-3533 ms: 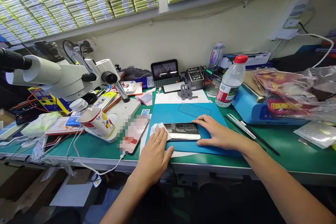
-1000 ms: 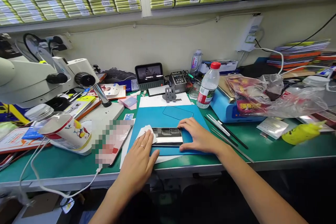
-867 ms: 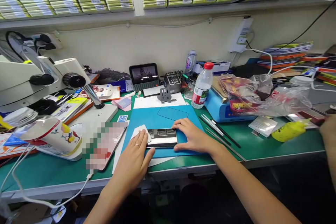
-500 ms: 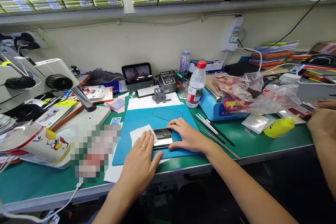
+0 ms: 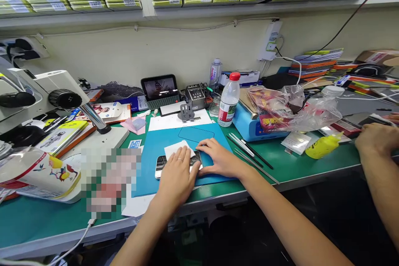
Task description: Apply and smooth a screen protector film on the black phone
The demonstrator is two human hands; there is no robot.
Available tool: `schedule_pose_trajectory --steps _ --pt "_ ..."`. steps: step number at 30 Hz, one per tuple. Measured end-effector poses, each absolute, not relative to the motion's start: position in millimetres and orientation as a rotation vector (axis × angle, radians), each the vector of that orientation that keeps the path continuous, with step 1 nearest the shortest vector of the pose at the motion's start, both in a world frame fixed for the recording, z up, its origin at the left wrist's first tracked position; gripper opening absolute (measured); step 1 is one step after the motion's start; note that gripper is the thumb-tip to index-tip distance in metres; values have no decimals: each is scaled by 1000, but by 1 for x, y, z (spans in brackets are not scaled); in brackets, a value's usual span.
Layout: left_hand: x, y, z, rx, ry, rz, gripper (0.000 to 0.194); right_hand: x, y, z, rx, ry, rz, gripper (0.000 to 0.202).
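A phone-sized dark device with pale edges (image 5: pixel 160 166) lies on the blue mat (image 5: pixel 146 183). My left hand (image 5: pixel 179 172) presses a white wipe (image 5: pixel 173 147) against its top face, the palm covering the device's middle. At the device's right end, my right hand (image 5: pixel 215 158) grips it between thumb and fingers. Behind my hands, a black phone-shaped outline (image 5: pixel 196 134) shows on the mat.
Tweezers and thin tools (image 5: pixel 254 156) lie right of the mat, near a red-capped bottle (image 5: pixel 229 99) and a yellow squeeze bottle (image 5: pixel 323 146). A microscope stand (image 5: pixel 109 141) and large jar (image 5: pixel 37 170) are at left. Another person's hand (image 5: pixel 377 139) is at far right.
My left hand and the wipe have slid right along the device, uncovering its left end. My right hand stays at the right end. The whole view has shifted slightly.
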State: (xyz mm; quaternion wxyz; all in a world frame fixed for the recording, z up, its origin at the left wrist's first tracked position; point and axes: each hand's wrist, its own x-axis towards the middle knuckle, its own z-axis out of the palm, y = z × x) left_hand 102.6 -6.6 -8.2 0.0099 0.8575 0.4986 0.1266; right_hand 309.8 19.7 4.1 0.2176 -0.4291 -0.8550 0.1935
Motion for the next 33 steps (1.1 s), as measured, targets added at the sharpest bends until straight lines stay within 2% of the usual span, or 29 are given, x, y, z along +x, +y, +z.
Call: schedule_pose_trajectory --steps 7,12,22,27,33 --pt "36 -24 -21 2735 1730 388 62 310 18 11 -1249 -2342 626 73" --pt "23 -51 -30 2785 1731 484 62 309 19 12 -1261 -2340 647 74" --pt "37 -74 -27 2708 1696 517 60 311 23 7 -1236 -2356 602 79" --pt "77 -58 -10 2686 1497 473 61 309 26 5 -1159 -2377 550 78" --pt "122 -29 6 2664 1353 468 61 311 25 3 -1152 -2384 537 67"
